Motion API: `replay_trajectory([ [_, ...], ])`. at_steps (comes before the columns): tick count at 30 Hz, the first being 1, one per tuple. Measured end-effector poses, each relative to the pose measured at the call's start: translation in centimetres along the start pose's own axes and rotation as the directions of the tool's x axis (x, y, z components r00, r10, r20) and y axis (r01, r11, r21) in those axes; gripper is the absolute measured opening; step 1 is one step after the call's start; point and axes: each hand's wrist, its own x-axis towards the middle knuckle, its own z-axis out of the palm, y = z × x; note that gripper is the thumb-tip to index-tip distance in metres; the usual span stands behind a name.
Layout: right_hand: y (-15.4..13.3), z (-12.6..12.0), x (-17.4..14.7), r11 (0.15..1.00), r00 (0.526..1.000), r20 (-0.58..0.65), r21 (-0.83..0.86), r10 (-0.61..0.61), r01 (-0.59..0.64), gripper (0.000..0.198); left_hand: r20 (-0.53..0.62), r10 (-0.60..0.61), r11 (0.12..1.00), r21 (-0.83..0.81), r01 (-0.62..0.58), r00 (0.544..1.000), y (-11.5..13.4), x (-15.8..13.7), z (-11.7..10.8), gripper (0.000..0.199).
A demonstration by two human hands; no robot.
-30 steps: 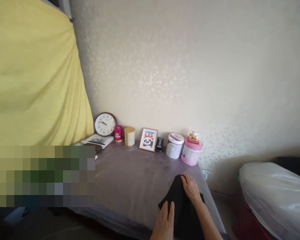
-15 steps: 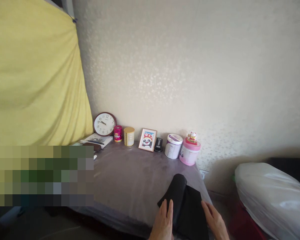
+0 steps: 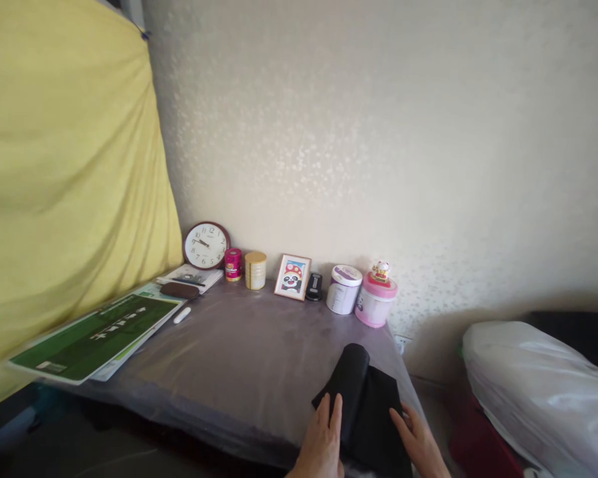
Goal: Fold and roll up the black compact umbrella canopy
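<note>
A black flexible sheet (image 3: 379, 411), rolled over along its left part, lies at the table's near right; I cannot make out its material. Against the left side of the rolled part (image 3: 353, 378) rests my left hand (image 3: 319, 438), with its fingers stretched out and its thumb hidden. My right hand (image 3: 418, 438) touches the sheet's right edge, fingers extended and slightly apart. The bottom of the picture cuts off the sheet's near end and both wrists.
A grey-covered table (image 3: 239, 352) stands against the wall. Along its back are a clock (image 3: 206, 245), a pink can (image 3: 233, 265), a yellow-lidded can (image 3: 256, 271), a panda picture (image 3: 293, 277) and two tubs (image 3: 344, 290). Left lies a green board (image 3: 99, 335); right, a white bag (image 3: 538, 378).
The view has shifted slightly, and the green board at left, blurred out before, shows now. My right hand sits a little farther left along the sheet's edge. The sheet looks much the same.
</note>
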Motion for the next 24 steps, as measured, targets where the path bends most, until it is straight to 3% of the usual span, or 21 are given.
replay_trajectory([
  [4,-1.1,0.1,-0.1,0.976,0.983,0.105,0.142,0.153,-0.167,0.050,-0.031,0.007,1.000,0.010,-0.007,0.999,0.0,-0.7,0.0,0.101],
  [8,-2.8,0.0,-0.1,0.967,0.984,0.070,0.186,0.166,-0.176,0.050,-0.064,0.028,0.999,0.029,-0.026,0.998,0.0,-1.1,0.1,0.095],
  [15,-7.9,-0.4,0.9,0.861,0.963,0.235,0.455,0.131,-0.228,0.052,-0.057,0.024,0.999,0.024,-0.023,0.998,-0.2,-1.1,0.6,0.094],
  [19,-10.5,1.3,1.8,0.849,0.973,0.203,0.490,0.110,-0.198,0.051,-0.041,0.021,0.999,0.031,-0.020,0.999,-0.1,-1.1,0.6,0.093],
  [24,-11.7,4.0,2.4,0.887,0.982,0.168,0.437,0.086,-0.152,0.046,-0.009,0.012,0.996,0.084,-0.011,1.000,0.3,-1.1,0.0,0.090],
])
